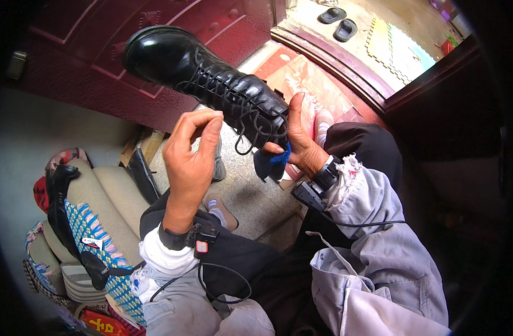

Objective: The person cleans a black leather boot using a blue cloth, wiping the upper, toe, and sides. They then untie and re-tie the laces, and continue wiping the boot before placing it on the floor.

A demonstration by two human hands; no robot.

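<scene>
A black leather lace-up boot [235,88] is held up before me, its toe pointing to the upper left. My right hand [300,140] grips the open top of its shaft, thumb at the rim. Beneath those fingers hangs a dark piece with a fuzzy blue patch [279,159], perhaps cloth or lining. Black laces [252,126] criss-cross the front and dangle in loose loops near the top. Beside the boot is my left hand [191,164], thumb and forefinger pinched together at the tips; nothing shows between them.
A cushioned seat [103,197] with a blue-and-yellow woven cover [92,227] stands at left, another black boot [61,206] lying along it. Beyond are a dark red door [84,63], its sill [344,71] and slippers [344,30] outside. Cables hang from both wrist devices.
</scene>
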